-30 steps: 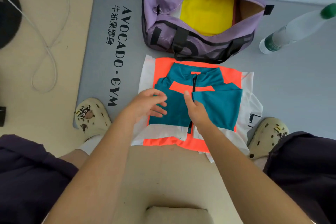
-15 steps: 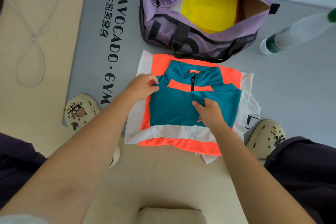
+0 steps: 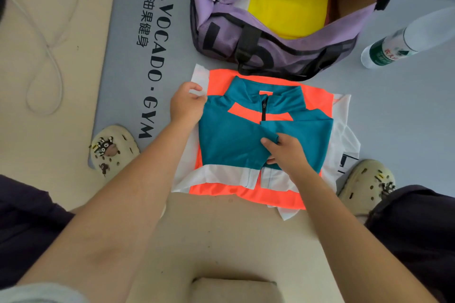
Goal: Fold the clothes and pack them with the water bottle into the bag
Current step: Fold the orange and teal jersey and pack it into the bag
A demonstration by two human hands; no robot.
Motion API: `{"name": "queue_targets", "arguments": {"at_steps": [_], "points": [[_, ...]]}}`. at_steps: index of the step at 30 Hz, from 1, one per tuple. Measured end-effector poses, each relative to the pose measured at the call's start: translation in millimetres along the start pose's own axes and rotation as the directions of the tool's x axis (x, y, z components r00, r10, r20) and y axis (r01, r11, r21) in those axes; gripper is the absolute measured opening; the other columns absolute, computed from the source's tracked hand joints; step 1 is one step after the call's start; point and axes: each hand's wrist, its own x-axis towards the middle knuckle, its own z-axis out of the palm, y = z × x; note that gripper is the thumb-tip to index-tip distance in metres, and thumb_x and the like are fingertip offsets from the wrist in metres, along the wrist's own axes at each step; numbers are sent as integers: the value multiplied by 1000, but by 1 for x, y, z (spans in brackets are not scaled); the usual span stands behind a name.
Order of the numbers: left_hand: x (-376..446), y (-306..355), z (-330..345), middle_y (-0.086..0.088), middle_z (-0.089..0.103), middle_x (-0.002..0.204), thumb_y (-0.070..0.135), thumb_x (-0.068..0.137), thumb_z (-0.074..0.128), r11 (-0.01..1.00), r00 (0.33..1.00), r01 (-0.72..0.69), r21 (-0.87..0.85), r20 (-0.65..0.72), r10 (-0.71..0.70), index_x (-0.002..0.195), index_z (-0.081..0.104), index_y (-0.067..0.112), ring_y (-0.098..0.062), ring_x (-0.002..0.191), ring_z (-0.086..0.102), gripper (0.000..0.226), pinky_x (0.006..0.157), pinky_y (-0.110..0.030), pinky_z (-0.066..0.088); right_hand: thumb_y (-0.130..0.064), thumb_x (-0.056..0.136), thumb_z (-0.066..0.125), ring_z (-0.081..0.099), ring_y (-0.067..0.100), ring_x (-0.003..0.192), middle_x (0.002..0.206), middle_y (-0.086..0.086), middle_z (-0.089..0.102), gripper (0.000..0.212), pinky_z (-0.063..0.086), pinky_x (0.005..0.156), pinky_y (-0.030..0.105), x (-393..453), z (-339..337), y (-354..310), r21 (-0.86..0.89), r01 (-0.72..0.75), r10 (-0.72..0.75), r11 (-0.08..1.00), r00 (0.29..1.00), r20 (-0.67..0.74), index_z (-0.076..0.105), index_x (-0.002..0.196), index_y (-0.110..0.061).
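We look down past our own forearms at a teal, orange and white jacket [image 3: 231, 145] lying partly folded on the near edge of a grey mat [image 3: 128, 76]. Our right hand [image 3: 286, 152] lies on the teal front with its fingers curled, pinching a fold of that cloth between thumb and forefinger. Our left hand [image 3: 187, 104] sits at the jacket's left shoulder, fingers curled in over the edge of the fabric, gripping it. A cream clog [image 3: 112, 149] stands to each side of the garment.

Along the mat's left side we read "AVOCADO · GYM" in black, with a row of Chinese characters beside it. Beyond the jacket, touching its collar end, stands the purple bag [image 3: 275, 39], unzipped, with a yellow garment [image 3: 290, 5] inside. To the bag's right lies the water bottle [image 3: 403, 42], its green label too small for us to read.
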Motion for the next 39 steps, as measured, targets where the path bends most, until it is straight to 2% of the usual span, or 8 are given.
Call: {"name": "queue_targets", "arguments": {"at_steps": [5, 8, 11, 18, 25, 29, 35, 39], "points": [[-7, -7, -9, -4, 63, 93, 10, 90, 51, 968, 991, -130, 216, -13, 136, 103, 63, 21, -26, 83, 59, 21, 73, -34, 47, -20, 93, 64, 69, 36, 83, 87, 23, 66, 34, 60, 70, 50, 2, 5, -9, -25, 38, -38, 999, 999, -19, 56, 91, 12], [-16, -2, -6, 1, 59, 83, 22, 92, 55, 889, 934, -322, 326, 263, 242, 113, 63, 30, -25, 79, 58, 24, 73, -34, 48, -22, 92, 64, 53, 28, 70, 74, 14, 43, 35, 59, 65, 54, 2, 7, -12, -60, 69, -73, 996, 995, -68, 42, 72, -3], [-20, -1, 1, -1, 62, 98, 33, 93, 59, 797, 866, -409, 445, 465, 184, 127, 54, 33, -26, 93, 60, 34, 83, -37, 51, -22, 92, 64, 55, 27, 72, 74, 13, 44, 34, 60, 64, 51, 1, 5, -12, -70, 73, -78, 995, 994, -73, 41, 72, -9], [-9, -9, -4, 2, 61, 83, 30, 96, 57, 777, 893, -404, 483, 392, 221, 92, 56, 26, -23, 76, 56, 6, 62, -31, 38, -20, 90, 66, 66, 36, 65, 70, 16, 53, 34, 58, 60, 42, 3, -2, -12, -160, 65, -85, 985, 989, -120, 42, 67, -12], [2, -13, -14, -3, 61, 83, 29, 97, 54, 806, 912, -379, 456, 333, 241, 98, 53, 24, -25, 76, 56, 5, 63, -35, 43, -25, 87, 71, 59, 10, 40, 62, 2, 65, 26, 41, 43, 17, 9, 4, -22, -116, 71, -85, 991, 989, -120, 55, 73, -11], [2, -20, -13, -1, 60, 82, 28, 95, 58, 807, 912, -366, 464, 350, 212, 99, 57, 22, -28, 79, 59, 7, 67, -35, 46, -30, 86, 73, 48, 9, 34, 58, 1, 65, 26, 46, 45, 24, 15, 5, -22, -152, 53, -79, 987, 983, -165, 59, 72, -14], [-12, -18, -6, -1, 58, 78, 31, 93, 60, 850, 946, -319, 420, 198, 257, 104, 50, 19, -26, 74, 55, 19, 64, -35, 43, -35, 81, 77, 47, 8, 43, 60, 4, 62, 34, 43, 51, 26, 16, 2, -22, -218, 84, -130, 972, 970, -204, 56, 73, -10], [-60, -1, 27, 8, 51, 66, 39, 86, 66, 903, 928, -346, 256, 233, 290, 86, 54, 25, -18, 68, 53, 19, 59, -31, 39, -41, 80, 75, 52, 10, 60, 68, -4, 56, 31, 39, 55, 17, 4, -29, -6, -184, 88, -157, 979, 900, -406, 55, 82, -17]]}}
